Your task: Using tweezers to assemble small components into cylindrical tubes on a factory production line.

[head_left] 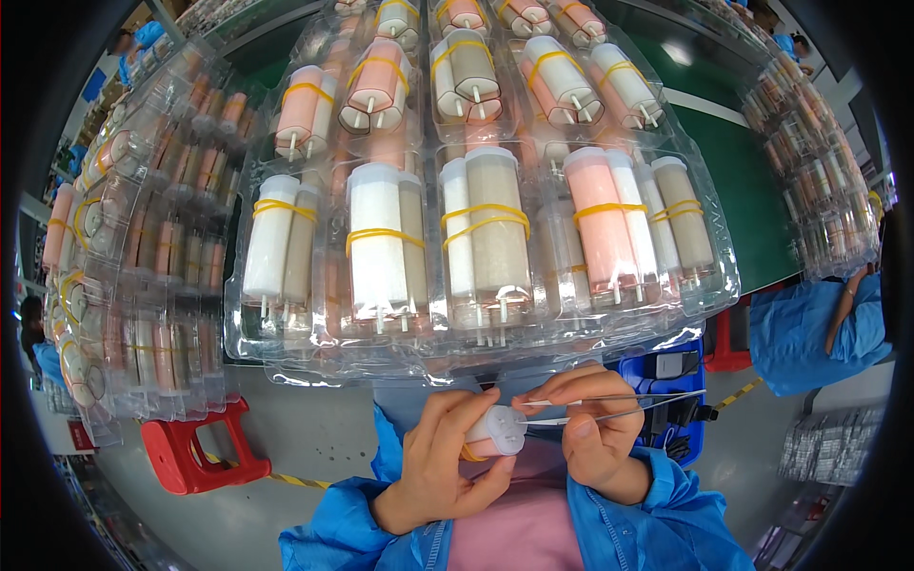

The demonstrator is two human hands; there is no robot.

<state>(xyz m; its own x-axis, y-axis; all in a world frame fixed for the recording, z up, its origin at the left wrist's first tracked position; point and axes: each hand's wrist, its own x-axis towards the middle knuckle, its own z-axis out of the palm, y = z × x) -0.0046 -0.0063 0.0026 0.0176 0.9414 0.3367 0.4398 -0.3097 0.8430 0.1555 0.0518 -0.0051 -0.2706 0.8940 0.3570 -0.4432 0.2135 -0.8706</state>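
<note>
Gripping a rounded white-and-pink, yellow-banded bundle (pixel 500 433), left fingers (pixel 438 416) face right fingers (pixel 581 384) pinching silver tweezers (pixel 687 394).

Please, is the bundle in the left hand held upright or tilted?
Tilted: the bundle leans in the left hand, with its white end turned toward the right hand and the tweezers.

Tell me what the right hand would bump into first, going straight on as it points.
Most likely the end of the pink-and-white cylinder bundle in the left hand; the tweezers in the right hand point at it, perhaps touching; depth is unclear.
</note>
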